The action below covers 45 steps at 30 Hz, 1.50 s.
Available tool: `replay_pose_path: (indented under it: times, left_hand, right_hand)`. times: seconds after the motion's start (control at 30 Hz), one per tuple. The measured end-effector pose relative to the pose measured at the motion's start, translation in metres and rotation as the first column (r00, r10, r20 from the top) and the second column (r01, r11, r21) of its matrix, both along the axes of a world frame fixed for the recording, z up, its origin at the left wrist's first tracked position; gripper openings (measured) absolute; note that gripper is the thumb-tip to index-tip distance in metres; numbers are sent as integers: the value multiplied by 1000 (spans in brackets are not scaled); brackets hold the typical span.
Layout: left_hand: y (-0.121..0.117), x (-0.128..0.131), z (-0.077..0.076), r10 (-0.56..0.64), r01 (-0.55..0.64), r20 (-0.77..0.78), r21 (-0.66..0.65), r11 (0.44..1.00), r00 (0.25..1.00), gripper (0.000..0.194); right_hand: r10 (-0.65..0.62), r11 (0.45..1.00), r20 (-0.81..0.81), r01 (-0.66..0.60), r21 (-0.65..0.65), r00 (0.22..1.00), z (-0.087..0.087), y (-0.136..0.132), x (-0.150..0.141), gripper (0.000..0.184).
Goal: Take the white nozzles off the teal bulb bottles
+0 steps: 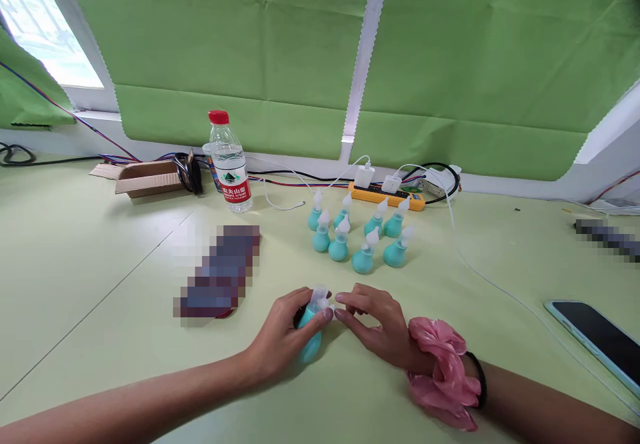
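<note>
Covering most of the view, the big pale green table [100, 284] holds everything else. Behind it hangs a green cloth [240, 51] on the wall.

Next in size come the two arms. They reach in from the bottom edge and meet near the middle of the table. The right wrist wears a puffy pink scrunchie [443, 371] and a thin black band [481, 381].

A phone [595, 341] lies flat near the right edge. A water bottle [230, 164] with a red cap stands upright at the back. Just to its left sits an open cardboard box [147, 177]. A yellow power strip [387, 196] lies by the wall, with white chargers plugged into it.

Eight little teal squeeze bulbs [357, 234] with white tips stand in two rows between the power strip and the hands.

The left hand [285, 334] is curled around one more teal bulb [311, 344]. It grips the bulb with fingers and thumb closed about it. This bulb rests low on the table, right in front of the person, tilted with its clear tip [320, 295] pointing up and away.

The right hand [377, 324] is loosely bent, palm down. Its fingertips [343, 312] touch the bulb's tip. I cannot tell if they pinch anything small there.
</note>
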<state>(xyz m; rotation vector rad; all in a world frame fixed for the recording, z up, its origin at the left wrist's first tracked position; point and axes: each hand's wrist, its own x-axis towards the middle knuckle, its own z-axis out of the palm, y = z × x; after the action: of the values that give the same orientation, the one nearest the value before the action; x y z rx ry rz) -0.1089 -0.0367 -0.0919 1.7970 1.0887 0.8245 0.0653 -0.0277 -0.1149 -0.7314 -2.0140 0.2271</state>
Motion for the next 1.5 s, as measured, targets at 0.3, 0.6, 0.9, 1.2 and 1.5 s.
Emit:
replay_pose_path:
  times: [0.3, 0.6, 0.9, 1.2, 1.5]
  left_hand:
    - [-4, -4, 5, -75, 77, -46, 44, 996, 996, 31]
    - [-2, -2, 5, -82, 80, -21, -66, 995, 996, 32]
    - [1, -2, 1, -120, 136, 114, -147, 980, 986, 29]
    - [1, -3, 0, -121, 137, 106, -166, 977, 987, 30]
    - [2, -3, 2, -123, 130, 54, -147, 981, 991, 31]
  right_hand:
    - [48, 989, 64, -57, 138, 997, 4, 3, -2, 29]
    - [24, 994, -130, -10, 108, 991, 9, 5, -7, 12]
    - [58, 998, -178, -54, 26, 982, 7, 4, -7, 11]
    - [40, 998, -124, -46, -45, 991, 8, 3, -6, 9]
    - [42, 998, -95, -47, -46, 995, 9, 2, -6, 8]
